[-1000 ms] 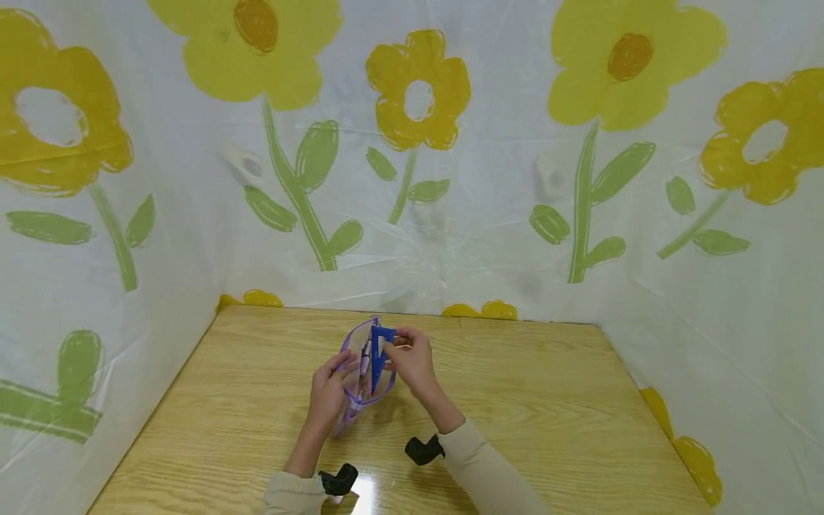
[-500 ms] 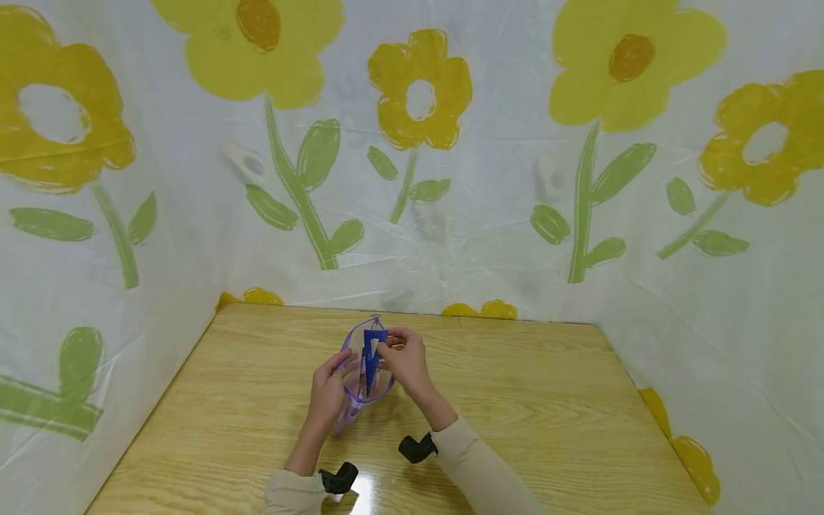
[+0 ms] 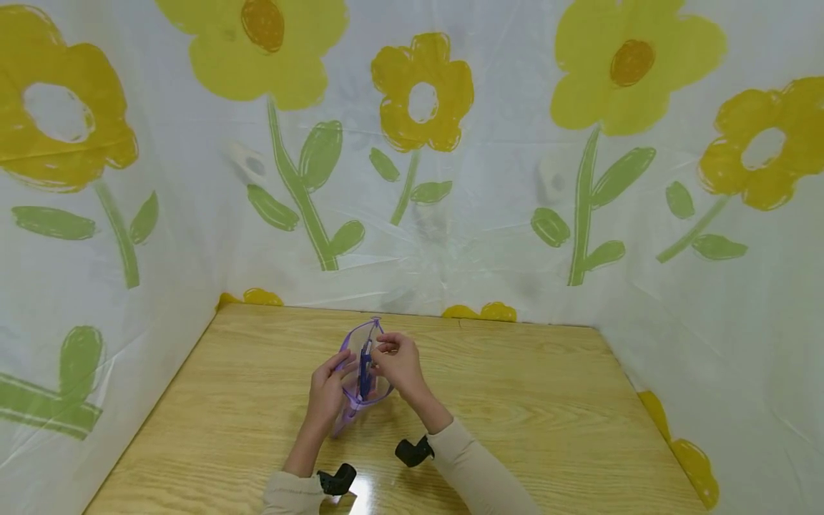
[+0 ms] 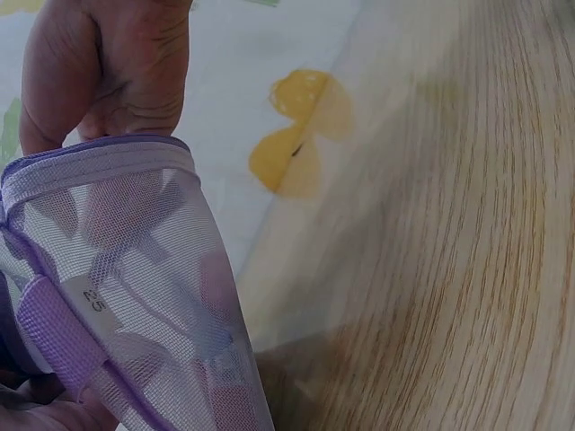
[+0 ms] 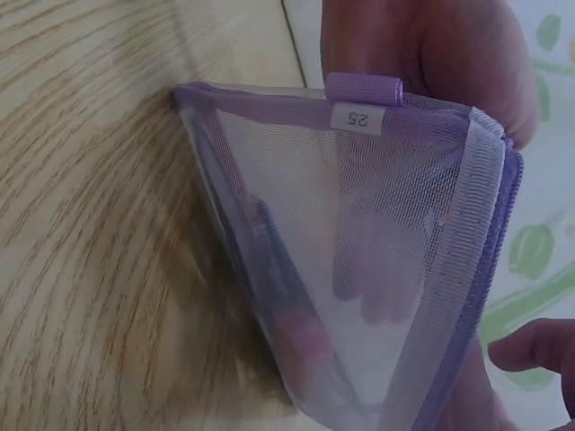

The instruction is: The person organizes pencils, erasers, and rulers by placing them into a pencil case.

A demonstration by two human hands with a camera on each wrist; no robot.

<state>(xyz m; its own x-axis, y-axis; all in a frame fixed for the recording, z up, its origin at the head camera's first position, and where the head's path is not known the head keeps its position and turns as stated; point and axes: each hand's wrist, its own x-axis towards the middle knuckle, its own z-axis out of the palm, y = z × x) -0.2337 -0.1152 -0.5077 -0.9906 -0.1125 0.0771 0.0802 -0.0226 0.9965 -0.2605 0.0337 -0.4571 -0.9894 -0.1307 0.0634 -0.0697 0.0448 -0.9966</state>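
Note:
A purple-edged mesh pouch [image 3: 345,422] stands upright and unzipped over the table, a "25" tag on its side. My left hand [image 3: 327,392] grips it from the left; some fingers show through the mesh in the right wrist view. At the opening, my right hand [image 3: 402,368] pinches a blue set square [image 3: 365,375] near its top. Seen nearly edge-on, the set square is mostly inside the pouch. The exact finger contact is partly hidden. Through the mesh, a pink item [image 5: 301,341] and a slim dark item [image 5: 278,238] show low in the pouch.
The wooden table [image 3: 547,400] meets a white curtain [image 3: 489,236] printed with yellow flowers at the back and both sides. A black wrist camera [image 3: 337,479] sits at the left wrist and another black wrist camera [image 3: 414,452] at the right.
The set square has moved left and down into the pouch and turned from flat-facing to nearly edge-on. My right hand has followed it left; the left hand and pouch have barely moved.

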